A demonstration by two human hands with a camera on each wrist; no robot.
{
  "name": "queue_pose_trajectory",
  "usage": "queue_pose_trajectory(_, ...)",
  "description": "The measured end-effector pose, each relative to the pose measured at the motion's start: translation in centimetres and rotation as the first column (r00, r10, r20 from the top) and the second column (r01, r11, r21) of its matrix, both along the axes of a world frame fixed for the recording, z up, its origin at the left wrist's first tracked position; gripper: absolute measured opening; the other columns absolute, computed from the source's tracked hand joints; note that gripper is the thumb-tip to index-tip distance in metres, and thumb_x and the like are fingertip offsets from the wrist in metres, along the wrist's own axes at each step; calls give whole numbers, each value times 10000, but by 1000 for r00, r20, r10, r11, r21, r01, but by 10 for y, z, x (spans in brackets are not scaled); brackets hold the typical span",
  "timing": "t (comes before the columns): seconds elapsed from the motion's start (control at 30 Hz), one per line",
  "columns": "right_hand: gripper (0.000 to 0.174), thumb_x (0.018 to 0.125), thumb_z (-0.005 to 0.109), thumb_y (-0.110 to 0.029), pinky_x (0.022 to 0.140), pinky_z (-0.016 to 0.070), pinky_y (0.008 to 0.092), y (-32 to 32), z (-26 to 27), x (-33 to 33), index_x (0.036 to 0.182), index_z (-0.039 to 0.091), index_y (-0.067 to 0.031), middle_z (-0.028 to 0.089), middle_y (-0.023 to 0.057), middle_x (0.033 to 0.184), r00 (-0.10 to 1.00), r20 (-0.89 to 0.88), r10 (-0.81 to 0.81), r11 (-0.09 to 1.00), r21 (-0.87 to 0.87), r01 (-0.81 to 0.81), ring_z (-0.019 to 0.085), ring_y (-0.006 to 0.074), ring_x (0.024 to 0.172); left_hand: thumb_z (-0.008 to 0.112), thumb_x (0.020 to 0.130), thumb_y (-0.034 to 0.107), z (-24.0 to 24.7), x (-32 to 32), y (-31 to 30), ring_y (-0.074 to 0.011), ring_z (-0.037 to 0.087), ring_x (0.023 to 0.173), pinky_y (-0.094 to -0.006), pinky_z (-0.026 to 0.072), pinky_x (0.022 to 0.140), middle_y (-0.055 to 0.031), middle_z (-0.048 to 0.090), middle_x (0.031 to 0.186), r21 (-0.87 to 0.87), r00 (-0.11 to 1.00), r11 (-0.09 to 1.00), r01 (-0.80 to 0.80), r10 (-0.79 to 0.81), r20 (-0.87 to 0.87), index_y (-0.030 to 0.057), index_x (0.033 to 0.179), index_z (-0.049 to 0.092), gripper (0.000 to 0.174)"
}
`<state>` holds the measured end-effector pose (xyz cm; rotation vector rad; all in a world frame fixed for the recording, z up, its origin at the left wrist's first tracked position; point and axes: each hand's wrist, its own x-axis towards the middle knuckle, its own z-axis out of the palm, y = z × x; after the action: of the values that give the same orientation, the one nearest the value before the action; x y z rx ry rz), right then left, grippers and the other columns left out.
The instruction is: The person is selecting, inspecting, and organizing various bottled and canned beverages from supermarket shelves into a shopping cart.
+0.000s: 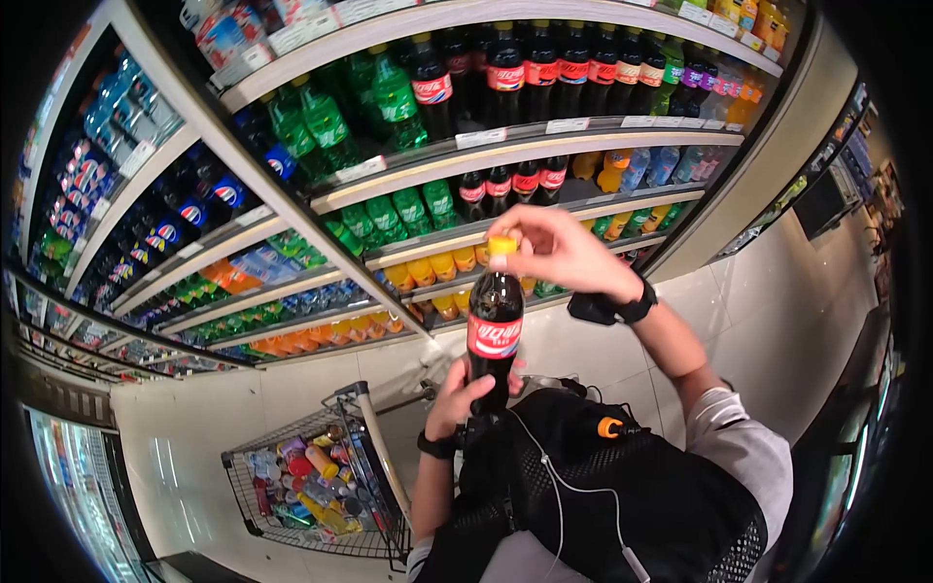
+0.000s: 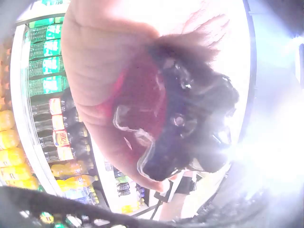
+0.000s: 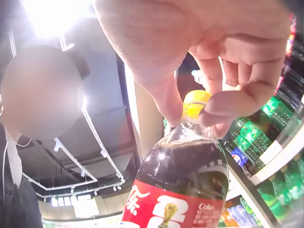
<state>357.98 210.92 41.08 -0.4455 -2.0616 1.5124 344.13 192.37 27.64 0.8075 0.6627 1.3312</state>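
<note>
A dark cola bottle (image 1: 494, 335) with a red label and yellow cap (image 1: 502, 246) stands upright in front of the person's chest. The left hand (image 1: 453, 394) grips its lower part, the thumb lying across the front. In the left wrist view the bottle's base (image 2: 190, 123) shows glossy and dark against the palm. Up at the neck, the right hand (image 1: 559, 251) pinches the cap between thumb and fingers. The right wrist view shows those fingers (image 3: 230, 104) round the yellow cap, close over the red label (image 3: 166, 209).
Ahead, shelves hold cola bottles (image 1: 505, 73), green soda bottles (image 1: 394, 97) and yellow drinks (image 1: 442, 267). A shopping cart (image 1: 364, 408) filled with mixed goods stands at lower left. A black bag (image 1: 622, 486) with a white cable hangs on the person's front. Tiled floor (image 1: 180, 437) surrounds the cart.
</note>
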Motion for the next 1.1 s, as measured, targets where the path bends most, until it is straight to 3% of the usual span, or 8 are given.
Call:
queue_pose_trajectory(0.2, 244, 864, 709, -204, 543, 424, 181, -84, 33, -53, 975, 610, -10, 565, -54, 682, 986, 157, 53, 998, 34, -59, 518, 9, 627, 650, 848, 311, -4, -39, -80, -210, 650, 908, -349, 547, 801, -176, 612, 1140, 122, 998, 991, -49, 53, -30, -72, 1211, 495, 550)
queue_pose_trajectory(0.27, 268, 857, 717, -220, 553, 442, 190, -104, 29, -71, 971, 608, -3, 587, -31, 707, 992, 78, 96, 971, 214, -110, 538, 22, 632, 655, 799, 439, 3, -48, -106, -249, 658, 871, -375, 551, 790, -217, 599, 1128, 93, 990, 994, -60, 71, -118, -77, 1249, 463, 711)
queue_pose_trajectory(0.43, 291, 843, 730, -234, 585, 455, 215, -163, 65, -80, 940, 638, 24, 617, 19, 745, 982, 175, 69, 947, 298, -119, 535, 31, 674, 628, 873, 246, -5, -64, -165, -216, 575, 1115, -357, 443, 973, -148, 587, 1224, 180, 986, 974, -135, 150, -73, -17, 1331, 417, 568)
queue_pose_trajectory(0.57, 285, 829, 726, -237, 572, 459, 264, -193, 119, -78, 953, 647, 7, 624, 46, 733, 974, 166, -157, 780, 626, 19, 542, 83, 637, 665, 853, 153, -4, -103, -251, -245, 506, 1208, -337, 420, 975, -155, 508, 1338, 216, 798, 893, -395, 450, -400, -9, 1378, 378, 620)
queue_pose_trajectory(0.63, 313, 826, 722, -257, 570, 456, 278, -173, 128, -88, 966, 645, 12, 618, 80, 724, 969, 73, -238, 622, 778, 94, 544, 121, 615, 679, 834, 169, -43, -121, -287, -313, 482, 1225, -371, 411, 994, -193, 475, 1347, 216, 363, 856, -470, 410, -836, -11, 1360, 398, 623)
queue_pose_trajectory(0.67, 335, 824, 720, -272, 570, 457, 285, -159, 129, -95, 975, 644, 18, 614, 98, 720, 966, 18, -257, 524, 843, 123, 547, 142, 607, 679, 834, 169, -60, -122, -304, -313, 482, 1225, -371, 411, 994, -193, 475, 1347, 205, 365, 859, -469, 400, -841, -11, 1360, 398, 623)
queue_pose_trajectory(0.73, 368, 831, 710, -299, 591, 469, 315, -134, 128, -110, 995, 643, 23, 627, 126, 736, 935, -13, -354, 462, 867, 187, 580, 187, 625, 690, 804, 160, -90, -122, -341, -377, 471, 1210, -409, 398, 1012, -224, 473, 1315, 352, -59, 823, -446, 366, -929, -6, 1345, 416, 629)
queue_pose_trajectory(1.1, 353, 829, 714, -271, 635, 500, 350, -53, 129, -152, 1055, 634, -12, 658, 179, 806, 773, -393, -498, 214, 808, 549, 635, 297, 682, 691, 766, 55, -112, -83, -436, -371, 459, 1199, -416, 403, 986, -191, 452, 1295, 288, -18, 641, -711, 393, -919, 49, 1268, 497, 538)
